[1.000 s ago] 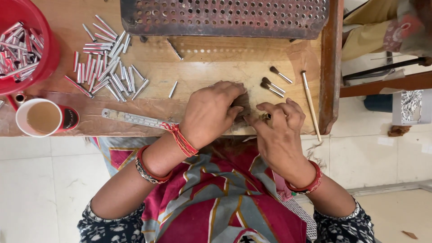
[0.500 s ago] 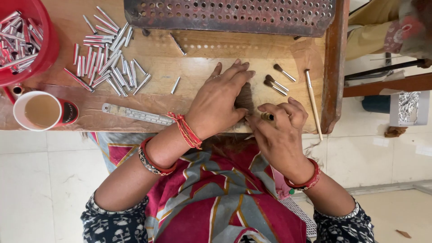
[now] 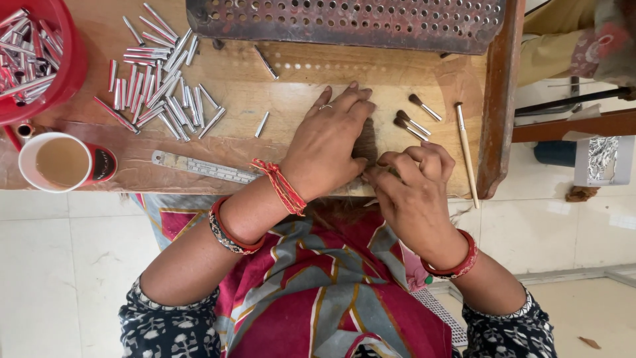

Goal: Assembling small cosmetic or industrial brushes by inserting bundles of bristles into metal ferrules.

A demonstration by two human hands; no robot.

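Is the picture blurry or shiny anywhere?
Head view: even, soft light; left hand and right hand look sharp, with a dark shadow between them; the metal tubes glint; the table edges bend a little.

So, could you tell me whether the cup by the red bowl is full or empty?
Nearly full: the cup stands upright with pale brown liquid close to its rim.

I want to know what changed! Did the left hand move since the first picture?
Yes. The left hand has flattened and stretched forward, toward the perforated metal tray at the bench's far edge, covering the dark tuft it pinched before.
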